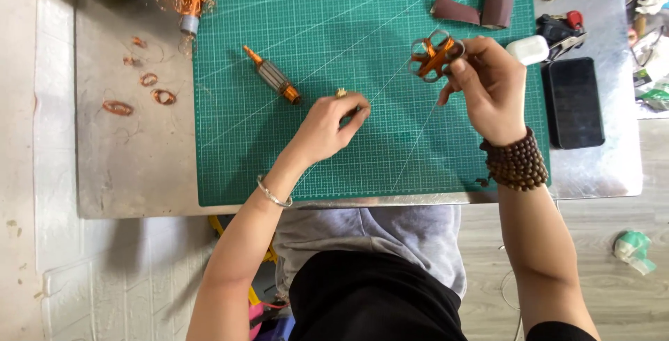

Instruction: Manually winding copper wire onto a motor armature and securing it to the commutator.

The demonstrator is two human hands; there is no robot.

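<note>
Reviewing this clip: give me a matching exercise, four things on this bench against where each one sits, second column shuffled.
Things:
1. copper-wound ring piece
2. small brass part
3. armature
4. black phone

Places:
A. lying alone on the green cutting mat, left of both hands
B. on the bare metal table, right of the mat
C. at the fingertips of the left hand
D. held above the mat in the right hand

Pairs: 1-D, 2-C, 3-A, 4-B
</note>
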